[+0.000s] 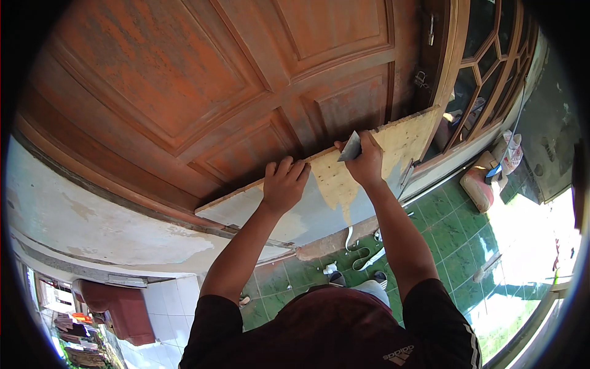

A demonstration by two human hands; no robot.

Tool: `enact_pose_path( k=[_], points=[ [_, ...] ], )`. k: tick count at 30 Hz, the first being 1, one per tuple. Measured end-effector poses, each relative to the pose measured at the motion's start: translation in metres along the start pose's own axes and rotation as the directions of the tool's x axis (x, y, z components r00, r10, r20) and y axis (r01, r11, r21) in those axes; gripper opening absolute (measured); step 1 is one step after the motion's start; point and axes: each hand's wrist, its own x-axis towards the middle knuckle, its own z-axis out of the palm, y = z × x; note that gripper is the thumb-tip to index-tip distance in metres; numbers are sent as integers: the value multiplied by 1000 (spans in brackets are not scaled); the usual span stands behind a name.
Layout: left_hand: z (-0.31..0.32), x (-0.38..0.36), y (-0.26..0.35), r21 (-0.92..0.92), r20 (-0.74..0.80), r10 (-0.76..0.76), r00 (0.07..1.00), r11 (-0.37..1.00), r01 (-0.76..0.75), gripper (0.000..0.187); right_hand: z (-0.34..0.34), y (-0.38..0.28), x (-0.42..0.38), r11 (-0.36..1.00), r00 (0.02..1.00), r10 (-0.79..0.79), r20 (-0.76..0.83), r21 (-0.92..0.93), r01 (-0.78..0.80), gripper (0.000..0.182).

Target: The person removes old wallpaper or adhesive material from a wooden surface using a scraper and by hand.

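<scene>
One dark shirt (332,329) fronts one board (405,140), left hand (284,186) on it, fingers apart, right hand (367,163), fingers clamped on one scraper (351,148).

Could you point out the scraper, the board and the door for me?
Scraper (351,149): head view, on its metal blade.
Board (402,144): head view, on its yellowish face.
Door (153,74): head view, on a panel.

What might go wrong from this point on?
The scraper in the right hand might slip and nick the bare left hand, which rests on the same board. Its blade may also gouge the board's exposed yellowish surface. The pale strips on the tiles near the feet could cause a slip.
</scene>
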Motion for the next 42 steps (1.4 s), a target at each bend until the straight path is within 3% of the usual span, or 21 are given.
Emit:
enact_pose_path(
  k=[8, 20, 23, 25, 27, 30, 42],
  points=[
    [8, -5, 16, 226, 31, -37, 999, 974, 29, 23, -9, 0, 5, 997, 997, -57, 43, 48, 55, 36],
    [5, -14, 53, 71, 34, -350, 936, 935, 347, 15, -12, 6, 1, 998, 995, -30, 92, 62, 25, 30],
    [-3, -28, 80, -99, 95, -475, 875, 870, 483, 11, -10, 10, 0, 998, 993, -33, 117, 48, 27, 30],
    [4, -24, 92, -342, 165, -758, 631, 556, 758, 16, -9, 11, 2, 999, 993, -33, 117, 45, 28, 30],
    [11, -12, 97, -526, 251, -909, 332, 160, 835, 31, -9, 9, 2, 998, 993, -38, 114, 57, 32, 30],
    [2, 22, 85, -460, 377, -905, 197, 2, 888, 32, -9, 9, 3, 998, 992, -60, 106, 37, 57, 31],
    [27, 8, 98, -647, 354, -934, 47, -208, 733, 25, -11, 2, 5, 998, 994, -68, 90, 4, 68, 36]
  ],
)
